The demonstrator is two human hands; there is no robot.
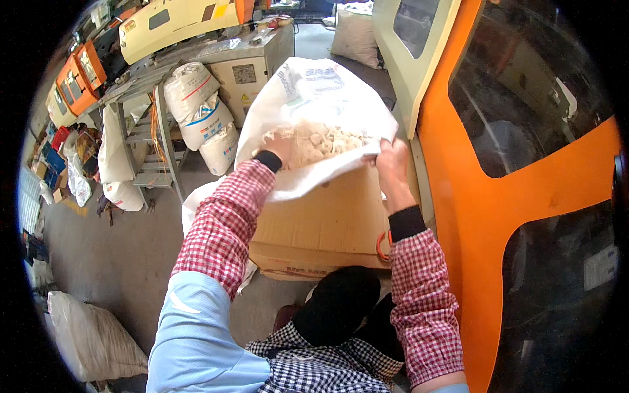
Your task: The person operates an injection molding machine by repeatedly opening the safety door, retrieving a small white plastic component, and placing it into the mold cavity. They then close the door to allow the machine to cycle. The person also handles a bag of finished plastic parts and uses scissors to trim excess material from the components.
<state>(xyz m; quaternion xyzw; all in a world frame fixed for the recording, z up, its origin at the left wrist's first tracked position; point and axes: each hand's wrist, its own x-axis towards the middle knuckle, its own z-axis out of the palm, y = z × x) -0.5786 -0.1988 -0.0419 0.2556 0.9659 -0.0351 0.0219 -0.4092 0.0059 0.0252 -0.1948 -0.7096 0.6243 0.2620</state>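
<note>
White sack (321, 95) gapes toward camera, axis unclear; right hand (392, 161) pinches rim (295, 188), left hand (280, 147) grip unclear.

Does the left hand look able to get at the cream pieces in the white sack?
Probably yes: the white sack gapes open, the right hand grips its rim, and the left hand is at the cream pieces.

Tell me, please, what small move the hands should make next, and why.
Perhaps the left hand should gather some pale pieces: it reaches in beside them, while the right hand grips the edge of the bag.
</note>
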